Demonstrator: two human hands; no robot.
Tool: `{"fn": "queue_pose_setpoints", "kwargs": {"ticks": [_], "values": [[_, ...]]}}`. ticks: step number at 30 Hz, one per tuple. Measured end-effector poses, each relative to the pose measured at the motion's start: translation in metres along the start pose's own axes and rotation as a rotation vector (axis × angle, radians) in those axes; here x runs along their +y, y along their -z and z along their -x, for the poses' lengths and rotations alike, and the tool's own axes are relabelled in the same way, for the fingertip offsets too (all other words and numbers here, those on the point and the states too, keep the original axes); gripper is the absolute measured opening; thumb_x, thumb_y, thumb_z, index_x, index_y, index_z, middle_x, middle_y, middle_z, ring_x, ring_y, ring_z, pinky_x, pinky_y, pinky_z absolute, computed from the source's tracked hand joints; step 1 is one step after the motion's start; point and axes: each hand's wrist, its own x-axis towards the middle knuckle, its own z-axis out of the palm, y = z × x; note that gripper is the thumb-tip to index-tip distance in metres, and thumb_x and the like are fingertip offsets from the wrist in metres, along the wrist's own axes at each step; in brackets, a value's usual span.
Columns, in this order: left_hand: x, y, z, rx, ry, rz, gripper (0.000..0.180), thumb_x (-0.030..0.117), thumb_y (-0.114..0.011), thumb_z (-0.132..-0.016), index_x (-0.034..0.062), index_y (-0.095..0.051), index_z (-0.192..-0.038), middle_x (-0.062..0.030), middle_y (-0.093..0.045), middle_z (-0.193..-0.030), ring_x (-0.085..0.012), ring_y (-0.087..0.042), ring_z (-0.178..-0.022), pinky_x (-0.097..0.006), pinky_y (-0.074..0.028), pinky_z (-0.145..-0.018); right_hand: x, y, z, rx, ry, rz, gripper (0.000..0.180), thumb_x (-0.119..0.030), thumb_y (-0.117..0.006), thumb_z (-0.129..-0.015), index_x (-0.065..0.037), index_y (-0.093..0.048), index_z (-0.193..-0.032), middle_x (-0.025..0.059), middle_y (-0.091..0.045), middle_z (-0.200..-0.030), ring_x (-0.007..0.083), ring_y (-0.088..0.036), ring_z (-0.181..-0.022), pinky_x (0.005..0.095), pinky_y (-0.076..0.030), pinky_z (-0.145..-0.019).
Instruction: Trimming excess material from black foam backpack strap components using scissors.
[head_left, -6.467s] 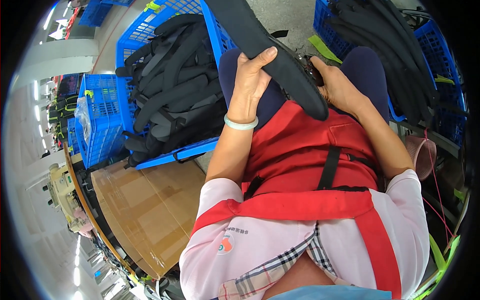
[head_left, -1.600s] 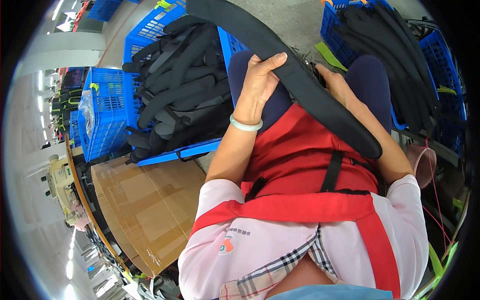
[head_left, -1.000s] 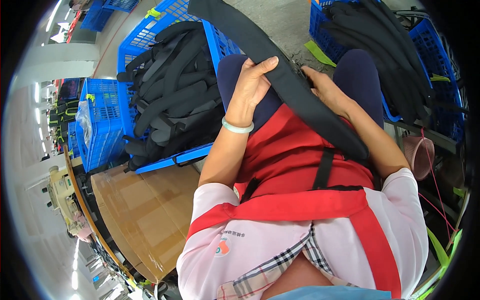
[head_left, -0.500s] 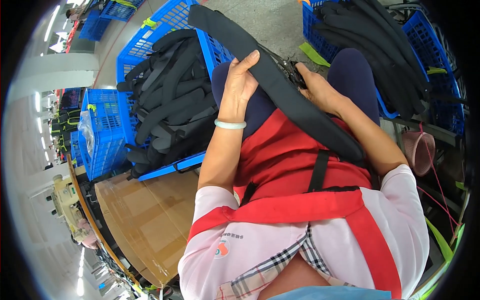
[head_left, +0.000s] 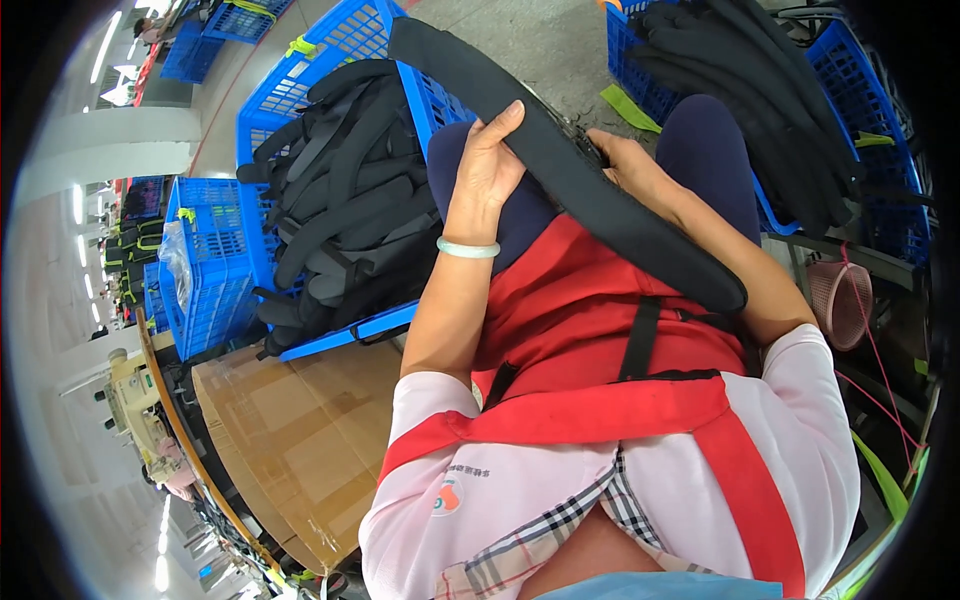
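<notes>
L hand [head_left: 487, 168] fingers curled round long padded black strap [head_left: 560, 160]; R hand [head_left: 628, 165] grips underneath, fingers prob. hidden.

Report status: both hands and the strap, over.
Left hand gripping black padded strap across the lap. Right hand on its far edge, grip hidden. Blue crate of straps at left, nothing blocking.

Grey concrete floor [head_left: 540, 40] under blue crates [head_left: 300, 70] and flat cardboard [head_left: 290, 440].

Matt black fabric strap [head_left: 600, 190], blue plastic lattice crate [head_left: 330, 50], brown cardboard sheet [head_left: 290, 440]
</notes>
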Motion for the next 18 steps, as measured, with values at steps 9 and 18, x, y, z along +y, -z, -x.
{"fn": "queue_pose_setpoints", "kwargs": {"ticks": [9,18], "values": [[-0.006,0.000,0.006,0.010,0.045,-0.024,0.018,0.001,-0.068,-0.084,0.0047,-0.062,-0.101,-0.0058,-0.065,-0.095,-0.0184,-0.064,-0.089,-0.033,-0.051,-0.085,-0.010,0.004,-0.005,0.006,-0.028,0.177,0.027,-0.015,-0.063,-0.087,0.005,-0.054,-0.103,0.0147,-0.063,-0.087,0.0147,-0.057,-0.084,0.0338,-0.047,-0.077],[-0.019,-0.015,-0.008,-0.008,0.025,-0.198,0.029,0.016,-0.066,-0.090,0.0012,-0.058,-0.113,-0.0081,-0.064,-0.107,-0.0188,-0.062,-0.099,-0.034,-0.049,-0.090,-0.044,0.034,0.003,0.142,-0.237,-0.200,0.032,-0.037,-0.067,-0.088,-0.006,-0.056,-0.085,-0.0017,-0.051,-0.062,0.0052,-0.044,-0.046,0.0223,-0.032,-0.042]]}}
